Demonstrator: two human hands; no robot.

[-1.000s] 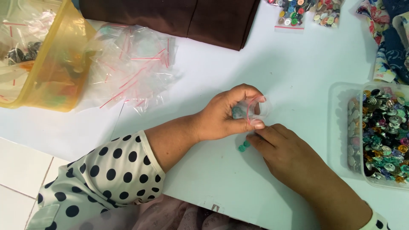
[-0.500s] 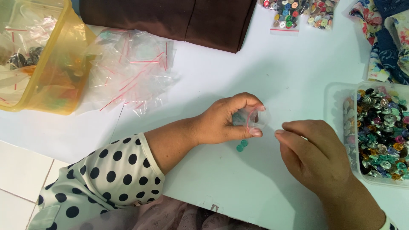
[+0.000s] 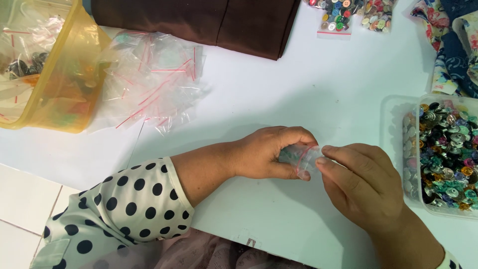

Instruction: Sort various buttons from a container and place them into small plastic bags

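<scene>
My left hand is curled around a small clear zip bag with a red strip at its mouth, low on the white table. My right hand meets it from the right, fingertips pinching the bag's open end. What lies inside the bag is hidden by my fingers. My left sleeve is white with black dots.
A clear tub of mixed coloured buttons stands at the right edge. A heap of empty zip bags lies at upper left beside a yellow container. Brown cloth, filled button bags and floral fabric lie along the back.
My right hand had drawn back to the right and has now returned to the bag's mouth. The small green buttons seen on the table under my hands are no longer visible.
</scene>
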